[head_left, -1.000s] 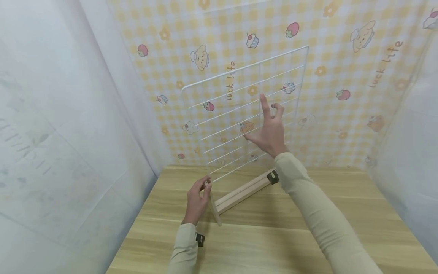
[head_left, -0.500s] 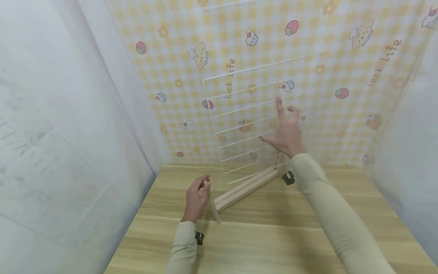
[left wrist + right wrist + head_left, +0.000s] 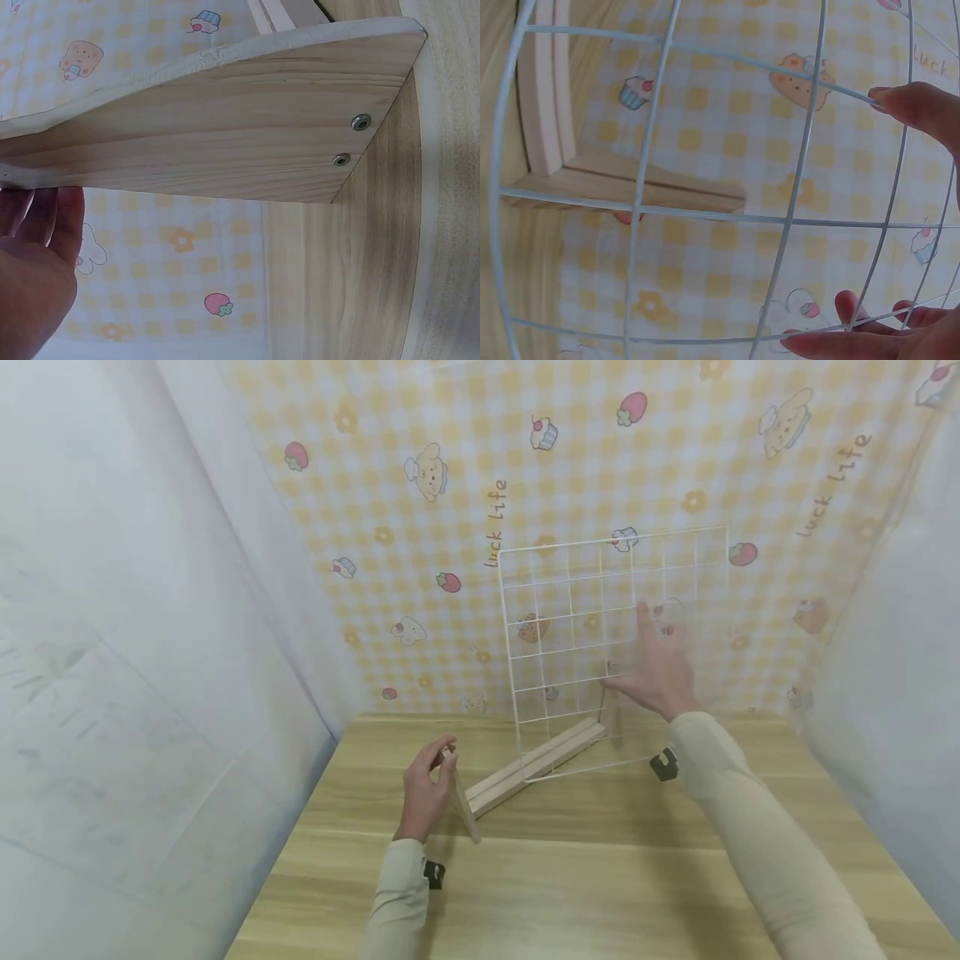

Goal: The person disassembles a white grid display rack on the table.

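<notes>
mostly leftward from the right grip (image 3: pixel 660 672) spreads a wire grid (image 3: pixel 789 220).

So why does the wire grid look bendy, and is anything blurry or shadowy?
Right wrist view: the wire grid bows near the left edge, probably from the lens; head view: the right hand looks smeared, and a soft shadow lies on the table; left wrist view: the wooden board shows clear grain.

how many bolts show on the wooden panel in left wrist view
2: the upper bolt and the lower bolt, both near the slanted end of the wooden panel; others may be hidden.
</notes>
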`<state>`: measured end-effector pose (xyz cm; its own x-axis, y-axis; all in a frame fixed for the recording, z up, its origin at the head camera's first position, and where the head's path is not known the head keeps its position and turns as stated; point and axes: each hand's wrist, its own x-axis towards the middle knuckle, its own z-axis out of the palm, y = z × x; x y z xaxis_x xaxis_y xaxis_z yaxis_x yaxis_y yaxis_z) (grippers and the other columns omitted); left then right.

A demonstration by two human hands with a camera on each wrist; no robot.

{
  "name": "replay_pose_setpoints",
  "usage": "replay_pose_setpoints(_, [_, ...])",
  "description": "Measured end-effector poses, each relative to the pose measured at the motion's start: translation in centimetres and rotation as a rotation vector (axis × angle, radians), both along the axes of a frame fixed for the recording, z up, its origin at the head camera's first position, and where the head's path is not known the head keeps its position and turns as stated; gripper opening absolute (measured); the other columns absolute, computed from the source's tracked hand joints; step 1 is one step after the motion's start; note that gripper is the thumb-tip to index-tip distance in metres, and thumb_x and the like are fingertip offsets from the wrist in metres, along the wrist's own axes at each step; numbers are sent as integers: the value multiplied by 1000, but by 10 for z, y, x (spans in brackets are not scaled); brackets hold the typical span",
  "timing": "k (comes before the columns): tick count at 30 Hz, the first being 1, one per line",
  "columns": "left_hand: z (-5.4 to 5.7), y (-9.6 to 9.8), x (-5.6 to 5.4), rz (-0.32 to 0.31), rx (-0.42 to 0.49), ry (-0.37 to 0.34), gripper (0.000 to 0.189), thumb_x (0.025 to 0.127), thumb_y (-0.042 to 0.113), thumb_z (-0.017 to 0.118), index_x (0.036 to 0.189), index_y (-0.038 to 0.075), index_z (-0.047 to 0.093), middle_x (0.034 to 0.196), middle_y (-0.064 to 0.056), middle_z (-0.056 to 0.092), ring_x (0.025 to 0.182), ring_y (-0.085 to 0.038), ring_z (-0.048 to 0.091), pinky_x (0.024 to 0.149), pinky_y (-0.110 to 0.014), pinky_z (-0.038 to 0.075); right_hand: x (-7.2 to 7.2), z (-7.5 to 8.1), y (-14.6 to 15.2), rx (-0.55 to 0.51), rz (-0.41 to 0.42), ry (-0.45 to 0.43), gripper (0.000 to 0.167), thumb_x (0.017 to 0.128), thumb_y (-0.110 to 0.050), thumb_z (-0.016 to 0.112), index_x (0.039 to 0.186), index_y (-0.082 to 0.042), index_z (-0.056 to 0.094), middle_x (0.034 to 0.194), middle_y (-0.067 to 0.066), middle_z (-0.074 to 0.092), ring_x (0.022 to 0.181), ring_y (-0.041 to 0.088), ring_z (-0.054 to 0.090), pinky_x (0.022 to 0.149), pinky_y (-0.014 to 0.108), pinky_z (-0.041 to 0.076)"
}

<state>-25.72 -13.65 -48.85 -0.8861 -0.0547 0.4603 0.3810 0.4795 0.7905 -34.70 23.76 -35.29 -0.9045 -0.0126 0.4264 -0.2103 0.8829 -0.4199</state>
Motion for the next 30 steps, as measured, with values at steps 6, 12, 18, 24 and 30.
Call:
replay_pose_setpoints(6, [1, 0, -1, 7, 8, 0, 27, 101, 18, 60, 128, 15, 65, 119, -9, 70, 109, -27, 67, 97, -48, 57, 6, -14, 16, -22, -7, -100, 144, 62, -46, 93, 161, -29, -9, 154, 43, 23, 141, 61, 25, 77, 75, 51])
replay_pose_setpoints(12, [2, 0, 2, 15, 12, -17, 26, 101, 22, 61, 126, 18, 66, 120, -6, 70, 107, -28, 67, 96, -49, 57, 13, -28, 29, -38, -16, -168, 148, 61, -54, 92, 159, -34, -17, 152, 47, 24, 137, 68, 26, 86, 80, 44])
replay_pose_setpoints(18, [1, 0, 5, 6, 14, -1, 26, 100, 18, 62, 125, 15, 67, 122, -9, 71, 111, -29, 67, 101, -48, 56, 23, -42, 39, -77, -16, -217, 147, 61, -53, 92, 158, -36, -17, 153, 49, 14, 134, 69, 27, 88, 81, 43])
replay_pose_setpoints(24, [1, -1, 13, 17, 21, 3, 26, 98, 14, 64, 123, 11, 68, 122, -12, 71, 104, -27, 68, 97, -50, 56, 32, -58, 47, -84, -7, -303, 147, 61, -59, 90, 159, -31, -16, 151, 51, 7, 114, 70, 44, 72, 72, 52])
replay_pose_setpoints(30, [1, 1, 24, 40, 34, -19, 24, 98, 17, 66, 121, 11, 69, 122, -7, 72, 105, -23, 68, 97, -44, 57, 36, -75, 60, -66, -18, -363, 146, 64, -60, 87, 159, -26, -19, 152, 52, -4, 119, 74, 38, 73, 72, 52])
